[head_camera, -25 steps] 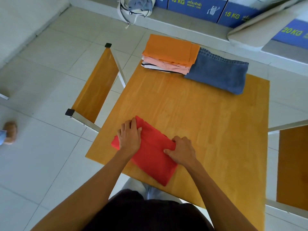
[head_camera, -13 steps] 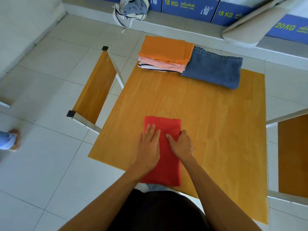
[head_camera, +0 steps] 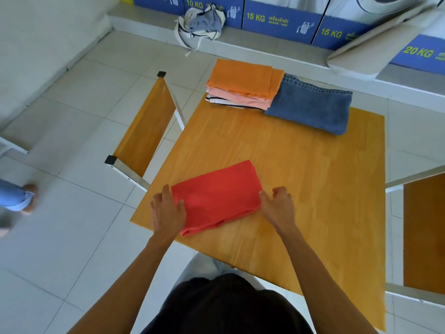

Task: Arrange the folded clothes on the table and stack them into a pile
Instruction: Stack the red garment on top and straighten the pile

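A folded red cloth (head_camera: 216,196) lies near the front left edge of the wooden table (head_camera: 313,189). My left hand (head_camera: 167,210) grips its left edge, thumb on top. My right hand (head_camera: 277,208) holds its right edge with curled fingers. At the table's far edge stands a pile of folded clothes (head_camera: 243,85): an orange piece on top, a pink one and a striped one under it. Folded blue jeans (head_camera: 313,107) lie beside the pile, touching its right side.
A wooden chair (head_camera: 144,131) stands at the table's left, another chair (head_camera: 423,232) at its right. A cloth bag (head_camera: 202,25) sits on the ledge below blue washing machine panels (head_camera: 279,20). Another person's foot (head_camera: 24,196) is at the far left on the tiled floor.
The red cloth has been turned from lengthwise to crosswise on the table. My hands moved from pressing on top of it to holding its left and right edges.
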Action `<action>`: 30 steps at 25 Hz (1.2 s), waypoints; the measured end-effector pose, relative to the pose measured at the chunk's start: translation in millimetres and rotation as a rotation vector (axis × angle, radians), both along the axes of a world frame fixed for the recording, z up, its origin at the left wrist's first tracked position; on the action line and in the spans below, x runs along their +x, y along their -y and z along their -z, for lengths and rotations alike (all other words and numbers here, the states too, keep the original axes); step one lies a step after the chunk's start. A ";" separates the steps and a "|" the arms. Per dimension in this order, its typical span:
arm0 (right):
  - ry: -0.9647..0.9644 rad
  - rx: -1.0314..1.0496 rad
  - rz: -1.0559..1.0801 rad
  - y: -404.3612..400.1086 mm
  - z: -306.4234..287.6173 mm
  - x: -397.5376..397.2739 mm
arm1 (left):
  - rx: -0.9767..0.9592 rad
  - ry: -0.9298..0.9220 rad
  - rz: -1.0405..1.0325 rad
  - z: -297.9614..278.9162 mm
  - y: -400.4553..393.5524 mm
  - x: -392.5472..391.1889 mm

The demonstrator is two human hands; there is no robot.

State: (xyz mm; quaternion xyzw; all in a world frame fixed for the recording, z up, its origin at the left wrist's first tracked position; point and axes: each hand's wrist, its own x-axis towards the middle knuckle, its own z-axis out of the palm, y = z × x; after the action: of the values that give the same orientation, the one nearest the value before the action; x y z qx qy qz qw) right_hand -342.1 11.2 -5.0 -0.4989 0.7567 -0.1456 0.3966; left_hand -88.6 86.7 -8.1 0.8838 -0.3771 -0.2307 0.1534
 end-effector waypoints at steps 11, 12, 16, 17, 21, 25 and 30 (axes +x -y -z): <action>-0.112 0.110 -0.096 6.9 14.7 33.8 | 0.046 -0.563 -0.387 4.9 6.1 -8.8; -0.079 0.104 -0.080 5.2 15.8 32.6 | 0.040 -0.584 -0.378 6.0 9.2 -5.0; 0.027 -0.019 -0.030 10.0 16.5 31.8 | -0.052 -0.564 -0.278 6.1 30.8 3.2; 0.048 -0.031 -0.002 15.0 15.3 32.3 | -0.067 -0.567 -0.254 5.1 39.6 4.0; 0.264 0.076 0.168 52.0 8.8 36.1 | -0.098 -0.656 -0.180 -1.9 89.9 11.6; 0.401 0.057 0.283 114.7 -9.2 36.5 | -0.121 -0.719 -0.096 -20.8 172.0 26.9; 0.460 -0.146 0.277 243.7 -58.0 41.7 | -0.272 -0.786 0.043 -69.4 310.5 43.3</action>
State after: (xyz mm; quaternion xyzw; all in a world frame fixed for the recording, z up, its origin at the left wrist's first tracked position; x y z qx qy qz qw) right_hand -300.4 -232.5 53.0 -0.3716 0.6953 -0.3621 0.4974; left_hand -45.3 -223.8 61.2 0.6921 -0.3350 -0.5019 0.3961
